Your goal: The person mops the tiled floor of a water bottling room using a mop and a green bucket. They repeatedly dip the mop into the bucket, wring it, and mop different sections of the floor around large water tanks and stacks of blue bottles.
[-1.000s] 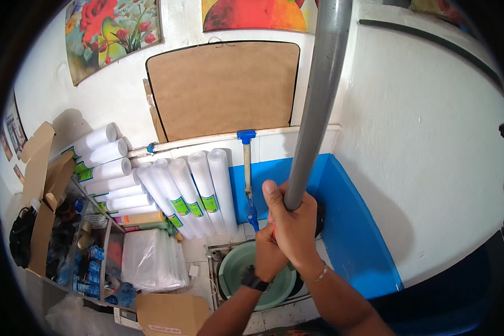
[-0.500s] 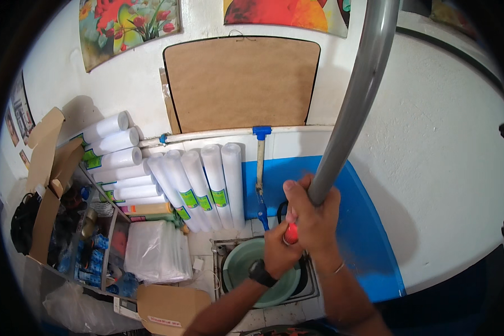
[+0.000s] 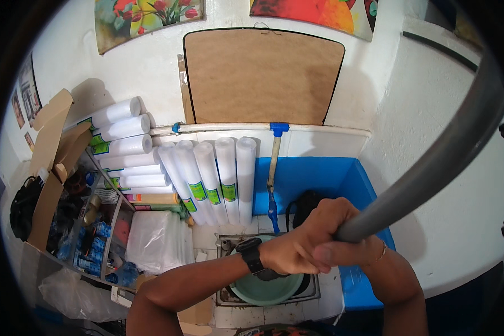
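A thick grey pole [image 3: 414,193] slants down from the upper right, and its lower part disappears between my hands. My right hand [image 3: 355,250] is closed around it there, its thumb lying toward the left. Pressed against it is my left hand [image 3: 302,238], a closed fist with a black watch on the wrist; its fingers hide what they hold. Below both hands sits a pale green basin [image 3: 263,291] on a sink or stove-like metal frame [image 3: 227,297]. A dark grey shape [image 3: 270,274] shows just under the left hand, its kind unclear.
Several white plastic rolls [image 3: 225,179] lean and lie by the wall at left. A shelf [image 3: 109,246] with bottles and an open cardboard box [image 3: 47,207] stand at far left. A blue tub [image 3: 369,280] is on the right. A white pipe [image 3: 224,127] runs along the wall.
The pole has swung from steep to a lower slant toward the right. My hands have come closer together, and the red piece seen in my left hand is now hidden.
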{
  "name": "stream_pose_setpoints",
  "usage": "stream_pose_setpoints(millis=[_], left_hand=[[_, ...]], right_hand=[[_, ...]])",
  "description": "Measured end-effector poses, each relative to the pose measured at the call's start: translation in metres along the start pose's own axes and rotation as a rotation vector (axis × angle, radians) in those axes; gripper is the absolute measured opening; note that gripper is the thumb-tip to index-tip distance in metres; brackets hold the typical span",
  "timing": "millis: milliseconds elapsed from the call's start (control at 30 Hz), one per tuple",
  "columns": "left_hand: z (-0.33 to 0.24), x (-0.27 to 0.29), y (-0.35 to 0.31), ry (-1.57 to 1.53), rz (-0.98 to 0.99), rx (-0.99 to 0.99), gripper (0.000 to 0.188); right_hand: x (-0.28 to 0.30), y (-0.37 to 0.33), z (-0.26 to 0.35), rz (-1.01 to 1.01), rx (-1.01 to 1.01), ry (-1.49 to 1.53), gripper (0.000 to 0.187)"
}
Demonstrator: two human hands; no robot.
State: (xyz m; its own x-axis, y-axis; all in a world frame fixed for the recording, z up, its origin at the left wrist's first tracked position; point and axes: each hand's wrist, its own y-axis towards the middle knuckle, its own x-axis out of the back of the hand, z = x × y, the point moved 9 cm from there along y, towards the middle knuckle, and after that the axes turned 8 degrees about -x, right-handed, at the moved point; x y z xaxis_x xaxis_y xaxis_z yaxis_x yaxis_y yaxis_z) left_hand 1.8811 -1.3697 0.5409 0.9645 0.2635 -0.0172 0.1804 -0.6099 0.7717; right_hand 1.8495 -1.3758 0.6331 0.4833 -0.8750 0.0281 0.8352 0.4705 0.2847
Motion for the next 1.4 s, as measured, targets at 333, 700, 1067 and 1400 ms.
stream_pose_setpoints(millis=[333, 700, 1067, 1400], left_hand=[[0.033, 0.04, -0.055, 0.629, -0.572, 0.111, 0.027], [-0.005, -0.011, -0.007, 0.005, 0.265, 0.019, 0.02], [0.03, 0.009, -0.045, 0.347, -0.345, 0.19, 0.02], [0.025, 0.017, -0.054, 0.349, -0.323, 0.153, 0.016]], right_hand=[[0.049, -0.023, -0.071, -1.24, -0.051, -0.115, 0.028], [0.004, 0.003, -0.005, 0.056, -0.018, 0.162, 0.025], [0.04, -0.033, -0.053, -0.801, 0.022, 0.073, 0.039], [0.03, -0.038, -0.063, -0.88, -0.003, 0.011, 0.028]])
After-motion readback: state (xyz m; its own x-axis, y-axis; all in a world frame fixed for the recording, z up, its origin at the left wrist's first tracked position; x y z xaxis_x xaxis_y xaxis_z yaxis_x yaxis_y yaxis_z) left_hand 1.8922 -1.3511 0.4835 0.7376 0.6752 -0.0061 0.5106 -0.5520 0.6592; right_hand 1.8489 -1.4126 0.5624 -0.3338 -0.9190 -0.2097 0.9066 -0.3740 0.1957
